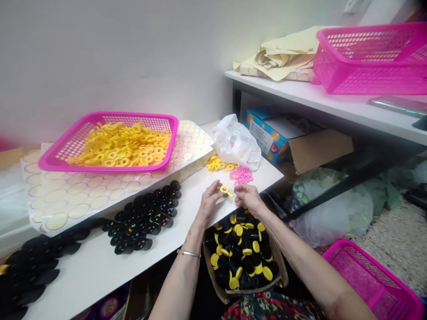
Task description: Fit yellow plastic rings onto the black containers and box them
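Observation:
My left hand [210, 199] pinches a small yellow plastic ring piece with a short handle [224, 189]; a dark pinkish spot shows in its ring. Close by on the right, my right hand [247, 196] has its fingers pressed together near the handle's tip; whatever may be between them is too small to make out. Just beyond the hands lie a heap of tiny pink pieces [241, 175] and a pile of yellow ring pieces [220, 164] on the white table [193, 209]. Below my wrists stands a carton [282, 284] full of black cylinders with yellow caps.
A pink basket [173, 146] of yellow ring pieces rests on printed sheets [63, 209] at the left. Rows of black cups [143, 218] with coloured bits stand in front. A white plastic bag [236, 138], a blue box [267, 133] and a raised shelf [287, 91] are beyond.

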The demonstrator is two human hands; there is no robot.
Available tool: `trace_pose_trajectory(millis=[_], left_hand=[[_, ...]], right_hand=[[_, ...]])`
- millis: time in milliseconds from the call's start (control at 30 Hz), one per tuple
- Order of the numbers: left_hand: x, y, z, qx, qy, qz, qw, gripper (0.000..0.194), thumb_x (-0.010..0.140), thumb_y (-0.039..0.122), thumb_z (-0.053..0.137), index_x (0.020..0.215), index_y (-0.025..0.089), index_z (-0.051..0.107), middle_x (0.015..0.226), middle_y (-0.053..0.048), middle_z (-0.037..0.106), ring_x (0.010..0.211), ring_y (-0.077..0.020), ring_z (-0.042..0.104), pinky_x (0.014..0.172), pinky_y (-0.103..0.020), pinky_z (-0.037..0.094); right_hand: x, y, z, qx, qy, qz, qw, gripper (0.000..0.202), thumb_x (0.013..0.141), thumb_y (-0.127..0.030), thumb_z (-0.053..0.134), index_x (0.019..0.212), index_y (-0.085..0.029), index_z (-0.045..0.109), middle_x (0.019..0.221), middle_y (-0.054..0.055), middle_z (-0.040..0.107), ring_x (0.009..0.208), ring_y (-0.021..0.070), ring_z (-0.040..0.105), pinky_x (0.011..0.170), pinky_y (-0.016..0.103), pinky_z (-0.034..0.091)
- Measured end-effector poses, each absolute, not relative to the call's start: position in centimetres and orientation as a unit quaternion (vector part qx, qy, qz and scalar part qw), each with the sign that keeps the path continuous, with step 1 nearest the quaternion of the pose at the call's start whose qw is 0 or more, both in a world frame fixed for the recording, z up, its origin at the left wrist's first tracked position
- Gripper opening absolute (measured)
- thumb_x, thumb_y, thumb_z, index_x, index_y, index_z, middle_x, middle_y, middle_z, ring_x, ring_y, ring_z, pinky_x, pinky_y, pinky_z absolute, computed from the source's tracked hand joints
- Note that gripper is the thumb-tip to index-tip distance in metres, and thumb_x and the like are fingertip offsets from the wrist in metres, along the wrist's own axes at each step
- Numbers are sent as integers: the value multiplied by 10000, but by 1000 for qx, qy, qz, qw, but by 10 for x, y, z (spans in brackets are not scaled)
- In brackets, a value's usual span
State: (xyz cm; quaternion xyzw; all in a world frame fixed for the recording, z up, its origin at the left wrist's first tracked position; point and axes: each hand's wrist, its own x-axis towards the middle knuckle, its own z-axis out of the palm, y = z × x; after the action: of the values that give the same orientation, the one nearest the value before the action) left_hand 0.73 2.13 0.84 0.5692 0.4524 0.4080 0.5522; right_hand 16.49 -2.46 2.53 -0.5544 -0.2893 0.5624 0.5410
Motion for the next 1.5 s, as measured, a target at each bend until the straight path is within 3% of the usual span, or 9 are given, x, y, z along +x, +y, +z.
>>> trace_pose_trajectory(millis=[133,300,567,667,867,1033,1200,1367,1500], left_hand=[[6,23,7,608,429,392,541,646,566,169,709,1196,203,571,1144,-69,584,1081,-228,527,965,-354,386],[13,15,4,653,466,385,456,435,589,352,756,985,190,679,969,-62,605,952,-206,561,892,-353,419],[17,-2,0,721,407,420,372,307,603,422,749,775,183,661,742,-22,567,762,-152,522,695,-270,432],[21,-6,2,761,372,408,341,254,650,425,715,712,189,646,665,-11,545,712,-145,491,657,-268,417],[23,-7,-2,767,332,442,325,206,673,360,709,782,192,661,722,-27,579,758,-155,500,674,-281,432],[24,-6,-4,762,314,455,339,174,665,350,713,694,189,653,684,-24,561,764,-161,492,667,-282,431],[22,-4,-3,755,323,443,359,174,644,343,732,708,197,662,686,-19,564,790,-169,483,686,-287,430],[20,-3,0,747,323,435,384,262,612,369,757,813,217,687,731,-20,595,818,-171,476,722,-293,432],[20,-3,1,763,314,421,377,198,643,378,732,740,211,686,679,-18,593,811,-173,460,736,-295,417]], right_hand=[[168,-32,25,-519,-372,573,514,306,522,-208,709,793,-143,582,637,-46,586,425,60,510,425,198,438],[170,-29,23,-503,-468,538,489,204,642,-337,673,713,-153,619,586,-50,519,453,62,473,440,200,408],[192,-30,36,-460,-594,516,412,211,668,-348,668,626,-148,617,631,-24,503,541,78,451,504,220,353],[192,-23,38,-486,-614,483,392,278,591,-338,721,530,-147,528,605,-35,468,572,81,425,523,219,330],[191,-5,50,-519,-609,548,243,454,455,-309,773,831,-134,586,613,-77,463,578,79,414,514,201,311],[194,8,50,-476,-649,578,133,370,473,-344,770,721,-126,605,587,-80,465,562,73,407,496,196,290],[194,7,47,-440,-585,661,161,354,503,-274,768,788,-135,611,631,-70,504,572,72,437,502,186,322],[200,-6,41,-358,-521,742,222,577,510,-195,760,1058,-147,586,887,-6,580,746,97,517,619,189,408],[200,-9,34,-381,-502,737,245,523,567,-232,740,1054,-129,577,819,-8,567,620,72,497,522,181,403]])
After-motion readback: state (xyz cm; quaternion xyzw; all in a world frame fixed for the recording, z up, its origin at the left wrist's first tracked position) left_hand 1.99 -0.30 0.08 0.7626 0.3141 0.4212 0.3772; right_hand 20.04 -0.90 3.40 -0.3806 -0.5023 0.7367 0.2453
